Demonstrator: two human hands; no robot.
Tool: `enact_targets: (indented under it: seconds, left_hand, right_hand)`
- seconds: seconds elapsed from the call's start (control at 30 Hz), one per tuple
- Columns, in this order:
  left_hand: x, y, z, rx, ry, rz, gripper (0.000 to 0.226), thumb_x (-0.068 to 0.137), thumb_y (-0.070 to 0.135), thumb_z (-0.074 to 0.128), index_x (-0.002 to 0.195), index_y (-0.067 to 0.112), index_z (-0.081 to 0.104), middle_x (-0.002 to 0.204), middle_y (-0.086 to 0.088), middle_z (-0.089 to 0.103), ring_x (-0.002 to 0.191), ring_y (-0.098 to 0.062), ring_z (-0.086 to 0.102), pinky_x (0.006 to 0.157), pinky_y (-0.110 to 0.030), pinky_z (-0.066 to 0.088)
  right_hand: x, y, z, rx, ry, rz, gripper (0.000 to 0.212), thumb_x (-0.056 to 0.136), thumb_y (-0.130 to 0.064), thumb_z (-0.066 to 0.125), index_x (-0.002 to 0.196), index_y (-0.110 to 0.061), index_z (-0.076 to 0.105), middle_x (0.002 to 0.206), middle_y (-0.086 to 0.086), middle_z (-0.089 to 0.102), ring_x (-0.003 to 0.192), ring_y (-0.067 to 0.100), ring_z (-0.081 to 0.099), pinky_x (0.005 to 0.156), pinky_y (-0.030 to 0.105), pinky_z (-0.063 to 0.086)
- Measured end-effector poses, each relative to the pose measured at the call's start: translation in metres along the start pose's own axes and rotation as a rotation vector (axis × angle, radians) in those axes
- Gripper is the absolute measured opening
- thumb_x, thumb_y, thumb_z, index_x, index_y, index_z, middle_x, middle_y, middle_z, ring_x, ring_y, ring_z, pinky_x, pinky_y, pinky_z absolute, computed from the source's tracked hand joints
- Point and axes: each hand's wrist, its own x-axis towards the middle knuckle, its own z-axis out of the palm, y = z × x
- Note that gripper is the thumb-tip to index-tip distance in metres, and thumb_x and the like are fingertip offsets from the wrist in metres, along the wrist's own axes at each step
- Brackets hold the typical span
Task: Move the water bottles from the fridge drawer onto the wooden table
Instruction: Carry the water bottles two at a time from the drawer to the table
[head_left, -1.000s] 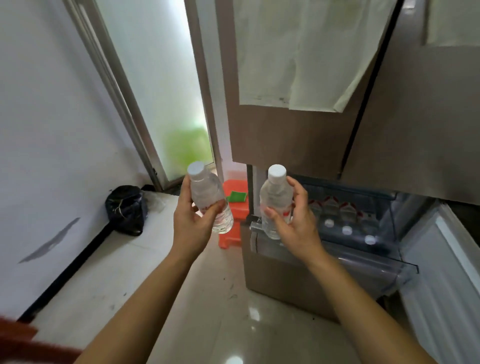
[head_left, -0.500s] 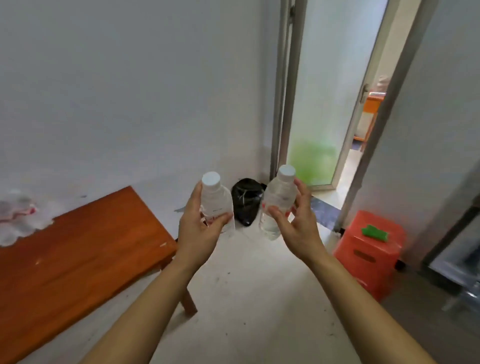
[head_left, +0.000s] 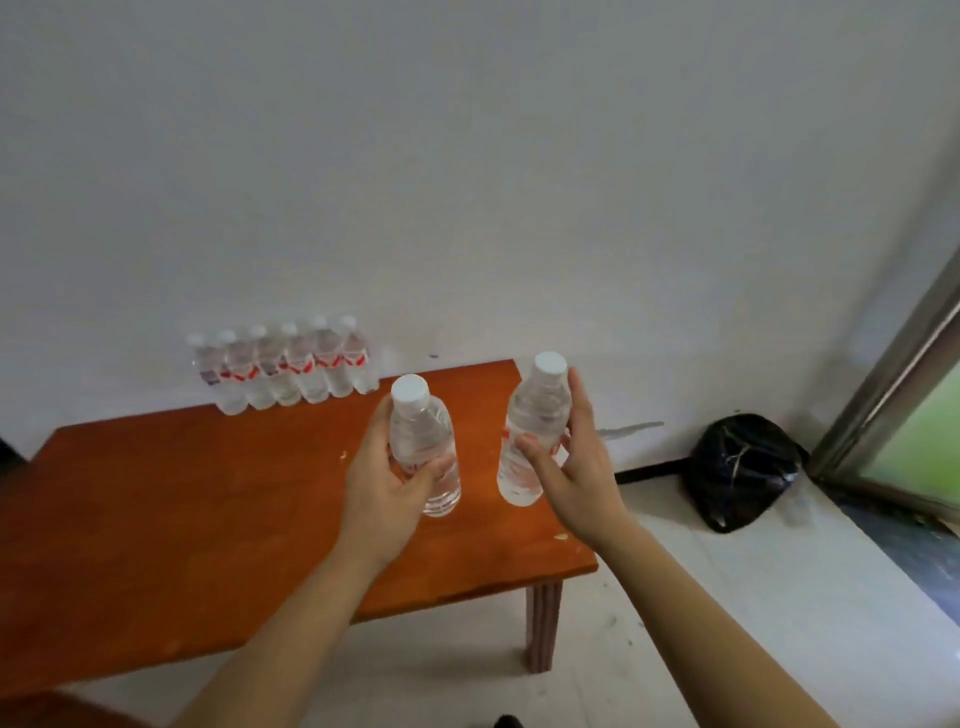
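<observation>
My left hand grips a clear water bottle with a white cap, held upright above the right part of the wooden table. In my right hand is a second clear water bottle, also upright, over the table's right end. Several more water bottles with red labels stand in a row along the table's far edge against the wall. The fridge and its drawer are out of view.
A white wall rises behind the table. On the floor at the right lies a black plastic bag, beside a metal door frame. A table leg stands at the near right corner, on pale tiles.
The view has swung left from the fridge to the wooden table. Both hands have carried their bottles along and now hold them over the table's right end.
</observation>
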Motion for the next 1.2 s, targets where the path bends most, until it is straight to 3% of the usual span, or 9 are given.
enact_targets:
  seconds: [0.13, 0.3, 0.57, 0.73, 0.83, 0.93, 1.03, 1.13, 1.2]
  left_hand:
    - [0.080, -0.034, -0.004, 0.021, 0.046, -0.034, 0.079, 0.077, 0.019, 0.083, 0.144, 0.031, 0.041, 0.131, 0.019, 0.057, 0.121, -0.001, 0.055, 0.103, -0.038, 0.050]
    - [0.164, -0.071, -0.013, 0.052, 0.094, -0.102, 0.081, 0.070, 0.018, 0.089, 0.133, 0.039, 0.044, 0.126, 0.020, 0.059, 0.118, -0.003, 0.059, 0.101, -0.037, 0.052]
    - [0.228, -0.154, -0.027, 0.125, 0.115, -0.274, 0.082, 0.070, 0.019, 0.088, 0.140, 0.024, 0.045, 0.124, 0.012, 0.063, 0.111, -0.011, 0.063, 0.096, -0.036, 0.055]
    - [0.277, -0.208, -0.028, 0.192, 0.086, -0.294, 0.081, 0.065, 0.020, 0.091, 0.132, 0.030, 0.047, 0.125, 0.011, 0.051, 0.117, -0.012, 0.054, 0.099, -0.037, 0.051]
    - [0.312, -0.233, -0.023, 0.220, 0.041, -0.296, 0.078, 0.066, 0.021, 0.090, 0.129, 0.034, 0.047, 0.123, 0.015, 0.053, 0.116, -0.012, 0.054, 0.100, -0.038, 0.048]
    - [0.350, -0.261, -0.017, 0.312, -0.007, -0.268, 0.078, 0.064, 0.033, 0.090, 0.133, 0.027, 0.052, 0.127, 0.011, 0.057, 0.121, -0.017, 0.051, 0.101, -0.038, 0.042]
    - [0.390, -0.284, -0.009, 0.423, -0.056, -0.238, 0.081, 0.063, 0.043, 0.089, 0.133, 0.023, 0.054, 0.129, 0.004, 0.061, 0.122, -0.020, 0.051, 0.101, -0.038, 0.041]
    - [0.432, -0.301, -0.006, 0.644, -0.107, -0.121, 0.078, 0.063, 0.059, 0.083, 0.126, 0.021, 0.058, 0.121, 0.002, 0.067, 0.114, -0.022, 0.057, 0.096, -0.044, 0.045]
    - [0.458, -0.308, -0.007, 0.820, -0.147, -0.044, 0.075, 0.064, 0.072, 0.073, 0.120, 0.024, 0.060, 0.109, 0.004, 0.069, 0.105, -0.022, 0.059, 0.086, -0.038, 0.041]
  right_hand:
    - [0.076, 0.023, 0.040, 0.020, -0.089, -0.016, 0.084, 0.096, -0.036, 0.064, 0.135, -0.075, 0.000, 0.141, -0.032, 0.042, 0.128, -0.006, 0.047, 0.106, 0.025, 0.042]
    - [0.168, 0.053, 0.081, 0.039, -0.196, 0.021, 0.087, 0.093, -0.051, 0.061, 0.149, -0.056, -0.005, 0.157, -0.014, 0.035, 0.141, 0.009, 0.041, 0.113, 0.038, 0.041]
    - [0.248, 0.098, 0.149, 0.012, -0.370, 0.122, 0.093, 0.089, -0.057, 0.061, 0.158, -0.036, 0.003, 0.157, -0.011, 0.036, 0.140, 0.011, 0.041, 0.110, 0.032, 0.039]
    - [0.282, 0.133, 0.180, -0.056, -0.372, 0.184, 0.076, 0.089, -0.050, 0.067, 0.151, -0.038, 0.025, 0.146, -0.014, 0.048, 0.131, 0.010, 0.051, 0.107, 0.038, 0.048]
    - [0.306, 0.148, 0.193, -0.121, -0.369, 0.217, 0.070, 0.087, -0.043, 0.071, 0.143, -0.042, 0.030, 0.138, -0.015, 0.054, 0.122, 0.010, 0.056, 0.099, 0.031, 0.050]
    - [0.331, 0.165, 0.206, -0.292, -0.355, 0.184, 0.071, 0.087, -0.047, 0.071, 0.145, -0.031, 0.033, 0.139, -0.005, 0.056, 0.121, 0.017, 0.057, 0.091, 0.026, 0.048]
    - [0.354, 0.183, 0.223, -0.366, -0.340, 0.198, 0.071, 0.087, -0.047, 0.071, 0.144, -0.026, 0.035, 0.136, 0.002, 0.058, 0.118, 0.022, 0.059, 0.088, 0.032, 0.052]
    - [0.377, 0.201, 0.238, -0.331, -0.323, 0.254, 0.070, 0.085, -0.040, 0.075, 0.142, -0.027, 0.036, 0.137, -0.001, 0.057, 0.118, 0.022, 0.060, 0.089, 0.034, 0.053]
    - [0.391, 0.213, 0.247, -0.313, -0.316, 0.274, 0.072, 0.083, -0.036, 0.078, 0.142, -0.027, 0.037, 0.140, 0.000, 0.052, 0.121, 0.020, 0.057, 0.095, 0.036, 0.053]
